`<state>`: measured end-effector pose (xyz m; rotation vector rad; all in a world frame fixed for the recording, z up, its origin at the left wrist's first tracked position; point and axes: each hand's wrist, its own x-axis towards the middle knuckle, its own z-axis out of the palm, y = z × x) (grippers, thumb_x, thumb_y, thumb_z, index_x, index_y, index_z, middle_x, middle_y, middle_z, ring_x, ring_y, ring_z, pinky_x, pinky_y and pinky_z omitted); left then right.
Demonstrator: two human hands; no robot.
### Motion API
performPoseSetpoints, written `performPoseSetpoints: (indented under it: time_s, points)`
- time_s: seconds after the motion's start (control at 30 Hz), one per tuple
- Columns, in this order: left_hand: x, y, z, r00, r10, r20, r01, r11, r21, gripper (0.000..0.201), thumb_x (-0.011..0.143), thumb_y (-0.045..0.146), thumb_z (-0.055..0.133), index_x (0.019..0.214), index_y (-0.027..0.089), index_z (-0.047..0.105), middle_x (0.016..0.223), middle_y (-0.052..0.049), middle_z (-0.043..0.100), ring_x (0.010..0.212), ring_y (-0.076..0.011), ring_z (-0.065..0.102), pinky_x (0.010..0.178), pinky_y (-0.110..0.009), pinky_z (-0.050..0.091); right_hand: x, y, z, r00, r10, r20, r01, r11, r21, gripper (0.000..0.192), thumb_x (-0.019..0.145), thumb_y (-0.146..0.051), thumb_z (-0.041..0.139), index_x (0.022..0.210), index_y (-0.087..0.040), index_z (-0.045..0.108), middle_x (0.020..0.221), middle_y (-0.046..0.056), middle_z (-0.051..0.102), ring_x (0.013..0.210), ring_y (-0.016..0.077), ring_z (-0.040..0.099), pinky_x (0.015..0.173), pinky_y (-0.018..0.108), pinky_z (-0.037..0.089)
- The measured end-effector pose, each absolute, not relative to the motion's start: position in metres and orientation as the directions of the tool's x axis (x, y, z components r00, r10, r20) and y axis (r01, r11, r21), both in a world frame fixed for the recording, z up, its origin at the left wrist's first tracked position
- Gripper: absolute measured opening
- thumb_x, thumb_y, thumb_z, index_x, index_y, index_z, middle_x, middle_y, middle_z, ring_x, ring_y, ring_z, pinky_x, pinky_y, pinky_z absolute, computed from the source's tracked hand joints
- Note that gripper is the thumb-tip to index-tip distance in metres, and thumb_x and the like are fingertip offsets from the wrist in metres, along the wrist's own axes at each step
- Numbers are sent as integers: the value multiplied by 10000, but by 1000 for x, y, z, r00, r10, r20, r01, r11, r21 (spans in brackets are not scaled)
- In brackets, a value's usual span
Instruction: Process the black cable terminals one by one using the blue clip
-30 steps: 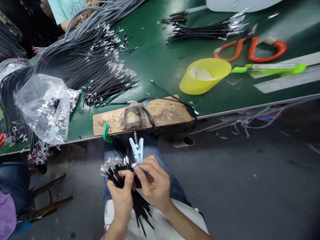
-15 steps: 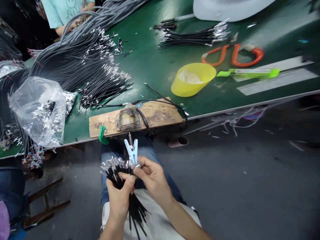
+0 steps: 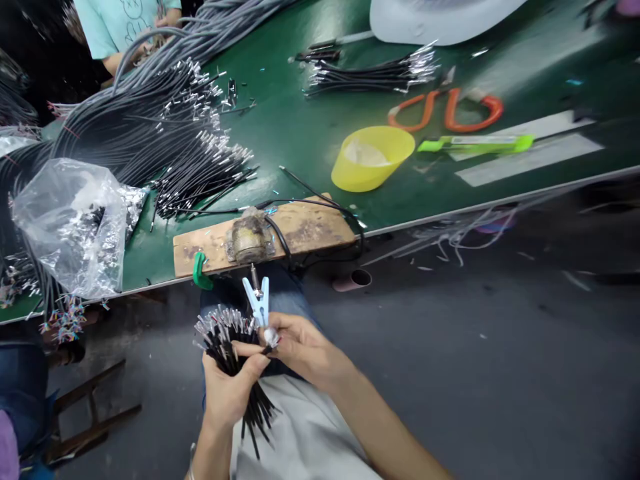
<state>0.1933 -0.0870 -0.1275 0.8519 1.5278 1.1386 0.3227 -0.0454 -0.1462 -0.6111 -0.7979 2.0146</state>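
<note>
Since the earlier frame, both hands have been drawn slightly lower and leftward over the lap, below the near edge of the green table. A bundle of black wires is gripped in the closed left hand, its metal tips fanned upward. A light blue clip is pinched between the fingers of the right hand, just right of the wire tips. A wooden board is seen at the table's near edge above the hands.
</note>
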Motion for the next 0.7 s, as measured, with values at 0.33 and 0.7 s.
performPoseSetpoints:
  time_s: [0.33, 0.7]
  points:
    - [196, -95, -121, -413, 864, -289, -38, 300, 953, 219, 476, 394, 801, 541, 203, 716, 530, -28, 672, 530, -165, 607, 568, -270, 501, 323, -1, -136, -421, 883, -207, -555, -431, -711, 372, 591, -512, 723, 574, -149, 642, 517, -42, 495, 485, 56, 391, 477, 179, 310]
    - [206, -81, -110, -438, 880, -183, 23, 214, 977, 194, 562, 413, 762, 598, 224, 731, 589, -21, 695, 584, -151, 624, 613, -237, 485, 301, 3, -126, -410, 896, -172, -678, -425, -600, 361, 631, -526, 675, 626, -166, 675, 558, 7, 577, 536, 114, 491, 508, 226, 381]
